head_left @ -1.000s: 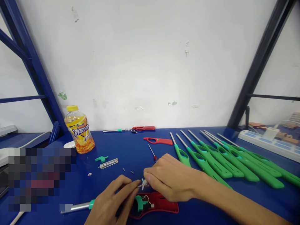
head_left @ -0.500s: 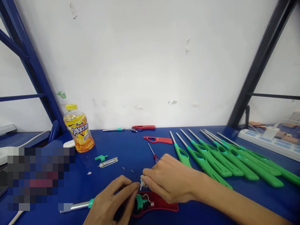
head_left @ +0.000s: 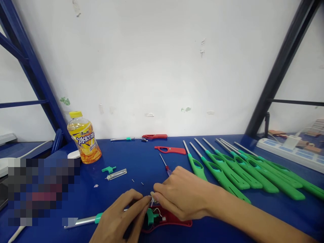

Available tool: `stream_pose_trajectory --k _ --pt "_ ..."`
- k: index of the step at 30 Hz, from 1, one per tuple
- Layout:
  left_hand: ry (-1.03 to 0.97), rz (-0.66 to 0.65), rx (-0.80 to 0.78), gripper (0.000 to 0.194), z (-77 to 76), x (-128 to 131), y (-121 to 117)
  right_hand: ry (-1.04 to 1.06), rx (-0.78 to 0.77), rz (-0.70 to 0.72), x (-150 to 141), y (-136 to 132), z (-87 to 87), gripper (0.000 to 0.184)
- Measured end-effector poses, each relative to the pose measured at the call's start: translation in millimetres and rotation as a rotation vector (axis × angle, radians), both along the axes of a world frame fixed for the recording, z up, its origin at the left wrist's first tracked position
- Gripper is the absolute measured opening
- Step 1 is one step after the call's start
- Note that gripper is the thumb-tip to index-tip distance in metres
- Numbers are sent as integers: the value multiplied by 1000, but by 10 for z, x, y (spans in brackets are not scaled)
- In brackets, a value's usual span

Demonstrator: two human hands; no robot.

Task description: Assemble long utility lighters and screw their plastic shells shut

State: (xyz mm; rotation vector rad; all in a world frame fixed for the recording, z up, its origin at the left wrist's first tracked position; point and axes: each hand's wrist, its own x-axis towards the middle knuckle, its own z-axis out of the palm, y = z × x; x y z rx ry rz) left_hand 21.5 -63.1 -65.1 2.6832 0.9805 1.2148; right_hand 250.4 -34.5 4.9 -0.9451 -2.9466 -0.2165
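An opened gas lighter lies at the front of the table, with a red handle shell (head_left: 181, 219), a green trigger (head_left: 151, 216), a white wire and a metal tube (head_left: 83, 221) to the left. Across its middle rests my left hand (head_left: 121, 214), thumb and fingers pinched together by a thin white wire end (head_left: 152, 201). My right hand (head_left: 183, 194) is closed just above the shell, its thumb and finger gripping a small whitish part (head_left: 155, 198), mostly hidden. Fingertips of both hands nearly meet there. Behind my right hand lies a screwdriver (head_left: 165, 165).
Several green gas lighters (head_left: 227, 168) lie fanned out on the right, beside a white power strip (head_left: 288, 152). A drink bottle (head_left: 84, 140) stands at left. Further in are a green trigger piece (head_left: 108, 169), a clear tube (head_left: 116, 174), and a red shell half (head_left: 170, 150).
Both hands keep almost the same pose at the white part, with only slight finger movement. The whole view has shifted slightly.
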Motion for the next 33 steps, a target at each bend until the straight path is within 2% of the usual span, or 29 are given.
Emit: stream_pose_trajectory --k 8,27,33 --pt "16 -14 -38 31 -41 -28 18 -1 -15 2 -9 4 -1 40" --pt "12 -2 -45 33 5 -25 -1 -5 -42 -3 -37 9 -34 41" --pt "-20 12 -31 26 44 -7 40 -1 -31 -21 -3 28 -8 41"
